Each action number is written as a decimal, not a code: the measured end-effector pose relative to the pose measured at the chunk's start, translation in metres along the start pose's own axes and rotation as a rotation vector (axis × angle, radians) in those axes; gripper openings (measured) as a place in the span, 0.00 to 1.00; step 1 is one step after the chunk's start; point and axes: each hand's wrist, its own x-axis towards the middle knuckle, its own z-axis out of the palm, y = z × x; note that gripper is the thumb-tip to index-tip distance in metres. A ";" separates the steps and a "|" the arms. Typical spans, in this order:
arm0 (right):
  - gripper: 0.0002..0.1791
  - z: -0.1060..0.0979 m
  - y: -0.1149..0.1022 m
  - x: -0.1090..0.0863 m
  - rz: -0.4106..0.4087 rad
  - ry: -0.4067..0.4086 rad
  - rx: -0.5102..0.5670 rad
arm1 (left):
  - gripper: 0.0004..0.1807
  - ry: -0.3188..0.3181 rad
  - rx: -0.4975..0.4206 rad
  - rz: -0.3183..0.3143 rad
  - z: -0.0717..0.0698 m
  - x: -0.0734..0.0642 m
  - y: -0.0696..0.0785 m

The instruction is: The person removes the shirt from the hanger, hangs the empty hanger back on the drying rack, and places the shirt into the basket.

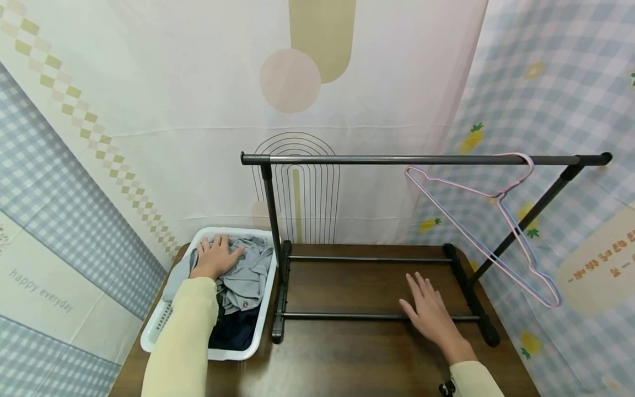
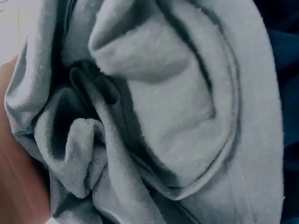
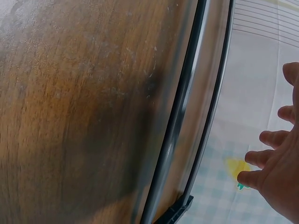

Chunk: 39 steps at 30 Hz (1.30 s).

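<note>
My left hand rests on a crumpled grey garment in a white plastic basket, its thumb spread to the right. In the left wrist view the folds of this grey cloth fill most of the frame, with a bit of the hand at the left edge. Dark navy cloth lies beneath it in the basket. My right hand, fingers extended and holding nothing, hovers over the front lower bar of a black clothes rack. All its fingertips show apart in the right wrist view.
A pink and blue hanger hangs from the rack's top rail at the right. The rack and basket stand on a brown wooden table. Patterned cloth covers the walls behind and at both sides.
</note>
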 end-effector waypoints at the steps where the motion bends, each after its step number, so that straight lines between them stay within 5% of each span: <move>1: 0.42 0.000 0.000 0.000 0.001 0.002 -0.002 | 0.51 -0.011 -0.004 -0.006 0.001 0.000 0.001; 7: 0.41 0.002 0.001 0.002 -0.001 0.006 -0.006 | 0.59 -0.082 -0.061 -0.047 0.014 0.001 -0.001; 15: 0.43 0.003 0.001 0.001 0.007 -0.021 -0.015 | 0.59 -0.072 -0.080 -0.093 0.037 0.002 -0.002; 26: 0.42 0.003 -0.002 0.003 -0.008 -0.008 -0.019 | 0.58 -0.091 -0.039 -0.114 0.049 0.004 -0.003; 33: 0.42 0.004 -0.007 0.002 -0.016 0.001 -0.012 | 0.59 -0.065 -0.005 -0.116 0.048 -0.002 -0.003; 39: 0.42 0.003 -0.008 0.002 -0.016 0.016 -0.011 | 0.53 0.059 0.026 -0.041 0.024 -0.015 0.001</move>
